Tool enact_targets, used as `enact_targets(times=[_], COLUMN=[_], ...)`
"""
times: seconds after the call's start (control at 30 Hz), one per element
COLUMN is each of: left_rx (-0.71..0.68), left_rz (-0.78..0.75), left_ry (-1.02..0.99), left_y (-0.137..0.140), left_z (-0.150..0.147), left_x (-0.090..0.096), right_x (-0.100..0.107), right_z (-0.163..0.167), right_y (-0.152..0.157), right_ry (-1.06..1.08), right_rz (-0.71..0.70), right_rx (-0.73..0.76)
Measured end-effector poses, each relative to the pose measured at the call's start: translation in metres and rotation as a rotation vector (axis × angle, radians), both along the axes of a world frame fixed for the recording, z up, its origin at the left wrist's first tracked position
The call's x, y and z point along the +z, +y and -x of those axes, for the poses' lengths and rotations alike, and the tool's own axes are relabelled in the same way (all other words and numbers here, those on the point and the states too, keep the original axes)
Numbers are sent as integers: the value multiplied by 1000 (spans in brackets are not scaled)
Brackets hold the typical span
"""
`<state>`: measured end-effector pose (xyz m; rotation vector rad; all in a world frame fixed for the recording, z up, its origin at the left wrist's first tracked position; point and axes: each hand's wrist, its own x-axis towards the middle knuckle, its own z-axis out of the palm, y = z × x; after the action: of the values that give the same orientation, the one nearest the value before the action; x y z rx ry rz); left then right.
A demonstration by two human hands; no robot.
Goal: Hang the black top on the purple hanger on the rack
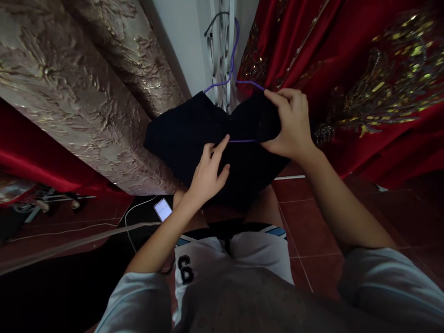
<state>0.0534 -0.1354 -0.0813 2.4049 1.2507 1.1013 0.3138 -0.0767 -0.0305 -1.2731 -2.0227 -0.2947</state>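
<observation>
A dark navy garment (187,122), seemingly a shirt, hangs in front of me on a purple wire hanger (231,69). The hanger's hook is up at a white metal lattice (222,55), and its lower bar shows across the garment's opening. My right hand (293,122) grips the garment's right shoulder beside the hanger's arm, fingers on top and thumb below. My left hand (210,173) is at the middle front of the garment, index fingertip by the left end of the visible bar. Its fingers are apart, and nothing shows in its grasp.
Beige textured curtains (104,92) hang at left, red curtains (333,55) with gold sequins at right. A lit phone (163,209) lies on a black surface near my left forearm, with a white cable (138,206) beside it. The floor has red tiles (312,222).
</observation>
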Motion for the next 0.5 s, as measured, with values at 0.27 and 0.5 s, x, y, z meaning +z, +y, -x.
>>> enact_targets(times=[0.27, 0.5], left_rx=[21, 204], left_rz=[84, 197], left_ry=[-741, -1232], left_y=[-11, -30], left_z=[-22, -36], left_x=[-21, -32], right_x=[-26, -90], right_z=[21, 87], right_y=[-15, -36], right_ry=[161, 909], right_rz=[-11, 110], right_rx=[6, -96])
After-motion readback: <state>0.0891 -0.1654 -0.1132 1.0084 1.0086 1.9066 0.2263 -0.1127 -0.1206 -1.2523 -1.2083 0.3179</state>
